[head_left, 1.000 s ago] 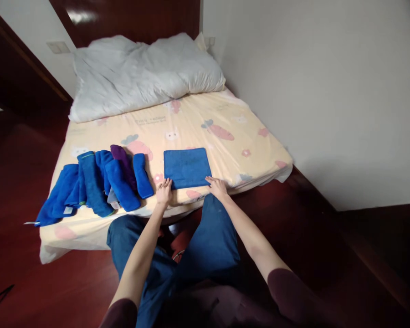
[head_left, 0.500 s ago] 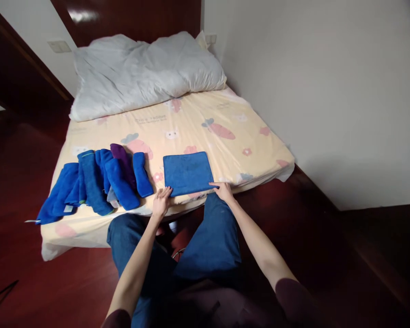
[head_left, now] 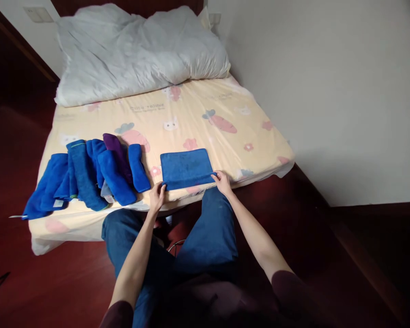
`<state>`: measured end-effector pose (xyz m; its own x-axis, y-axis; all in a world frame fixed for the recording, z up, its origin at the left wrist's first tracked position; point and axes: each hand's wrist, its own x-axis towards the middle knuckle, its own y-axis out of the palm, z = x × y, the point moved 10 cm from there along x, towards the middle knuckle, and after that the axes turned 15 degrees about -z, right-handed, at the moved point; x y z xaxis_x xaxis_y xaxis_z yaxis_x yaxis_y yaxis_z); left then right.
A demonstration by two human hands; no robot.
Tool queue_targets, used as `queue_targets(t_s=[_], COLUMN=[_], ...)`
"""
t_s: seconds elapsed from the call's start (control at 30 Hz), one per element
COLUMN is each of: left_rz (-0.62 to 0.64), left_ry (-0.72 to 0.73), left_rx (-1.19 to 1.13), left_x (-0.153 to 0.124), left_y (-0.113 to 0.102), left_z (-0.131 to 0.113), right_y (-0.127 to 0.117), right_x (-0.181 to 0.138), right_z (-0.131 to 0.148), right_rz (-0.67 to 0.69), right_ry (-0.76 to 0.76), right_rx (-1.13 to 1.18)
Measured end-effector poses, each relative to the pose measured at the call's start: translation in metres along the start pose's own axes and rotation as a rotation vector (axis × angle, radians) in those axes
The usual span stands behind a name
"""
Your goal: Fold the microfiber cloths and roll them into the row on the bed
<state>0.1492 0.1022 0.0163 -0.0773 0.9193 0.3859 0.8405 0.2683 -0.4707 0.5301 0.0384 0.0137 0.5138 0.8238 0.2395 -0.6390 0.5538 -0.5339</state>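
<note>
You are in a home bedroom: a low mattress in a cream cartoon-print sheet (head_left: pixel 198 114) lies ahead, a rumpled white duvet (head_left: pixel 136 50) at twelve o'clock.

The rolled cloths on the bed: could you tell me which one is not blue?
The purple cloth, lying in the row between two blue rolls, left of the flat blue towel; all the others are blue.

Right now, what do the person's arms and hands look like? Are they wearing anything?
Both forearms are bare, with dark maroon sleeves pushed up near the elbows. The left hand and right hand wear no gloves, and no rings or watch show.
</note>
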Motion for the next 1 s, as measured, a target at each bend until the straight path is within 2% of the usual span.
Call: queue_targets(t_s=[0.1,0.33,0.63,0.87,1.0], left_rz=[-0.004,0.027,-0.013,-0.026,-0.064], left_ry=[-0.061,-0.095,-0.059,-0.017,0.006], left_rx=[0.035,0.068,0.143,0.179,0.173], left_x=[0.001,0.004,0.005,0.008,0.008], left_y=[0.001,0.001,0.004,0.009,0.01], left_z=[0.004,0.007,0.004,-0.001,-0.007], right_y=[0.0,0.001,0.002,0.006,0.006], right_x=[0.001,0.001,0.002,0.006,0.007], right_z=[-0.002,-0.002,0.01,0.015,0.025], right_rz=[-0.007,-0.005,0.033,0.052,0.035], right_ry=[-0.003,-0.022,-0.025,-0.027,-0.093], right_rx=[-0.039,-0.148,-0.386,-0.453,-0.493])
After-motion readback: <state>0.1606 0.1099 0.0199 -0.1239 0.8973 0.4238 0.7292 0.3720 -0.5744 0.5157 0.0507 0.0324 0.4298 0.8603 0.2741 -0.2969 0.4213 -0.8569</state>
